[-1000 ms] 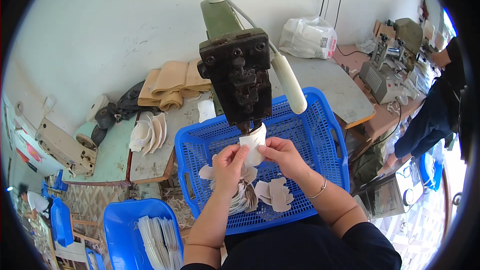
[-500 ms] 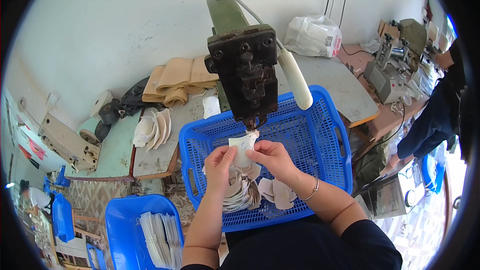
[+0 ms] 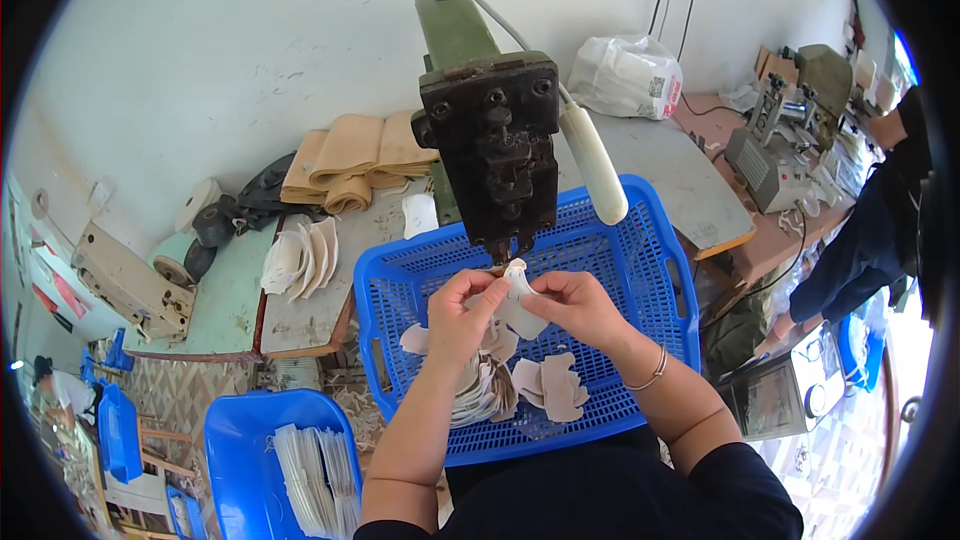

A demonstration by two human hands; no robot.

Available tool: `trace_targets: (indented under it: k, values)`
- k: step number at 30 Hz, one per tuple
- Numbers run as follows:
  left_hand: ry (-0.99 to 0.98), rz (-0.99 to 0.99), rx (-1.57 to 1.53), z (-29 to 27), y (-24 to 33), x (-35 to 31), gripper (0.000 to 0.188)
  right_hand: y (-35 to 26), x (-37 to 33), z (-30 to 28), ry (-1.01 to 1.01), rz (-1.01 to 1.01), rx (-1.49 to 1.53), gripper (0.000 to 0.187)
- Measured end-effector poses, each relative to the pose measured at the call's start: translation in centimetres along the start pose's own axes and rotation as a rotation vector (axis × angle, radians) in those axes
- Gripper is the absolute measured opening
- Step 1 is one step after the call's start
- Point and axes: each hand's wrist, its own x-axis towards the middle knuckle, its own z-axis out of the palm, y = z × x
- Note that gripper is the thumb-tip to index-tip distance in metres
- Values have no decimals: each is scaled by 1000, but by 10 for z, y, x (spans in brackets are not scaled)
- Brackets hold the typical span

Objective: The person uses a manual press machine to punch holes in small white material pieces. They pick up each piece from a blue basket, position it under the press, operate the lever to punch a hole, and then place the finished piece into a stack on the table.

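Both hands — left hand, right hand — pinching white piece, under machine head

A small, pale, curved piece of cut material is pinched at both edges by the hands, held up just under the dark machine head, above the blue basket holding similar pale pieces

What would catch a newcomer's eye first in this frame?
The dark, worn machine head hangs at the centre, right above the two hands. The left hand and right hand together hold a pale cut piece up under its tip. Below them a bright blue basket holds more pale pieces, and a second blue bin with a white stack sits at lower left.
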Motion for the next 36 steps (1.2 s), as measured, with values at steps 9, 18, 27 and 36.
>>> trace_targets:
  k: [9, 18, 27, 36]
  values:
    - [63, 10, -66, 1, -7, -4, 15, -14, 6, -5, 8, -99, -236, 20]
    - [95, -35, -147, 9, -16, -10, 14, -43, 23, -28, -134, -192, -430, 18]
    - [36, -49, -173, 19, -22, -12, 14, -84, 59, -44, -394, -74, -672, 30]
    - [38, 27, -267, 5, -39, -17, 11, -64, 64, -43, -416, -237, -939, 38]
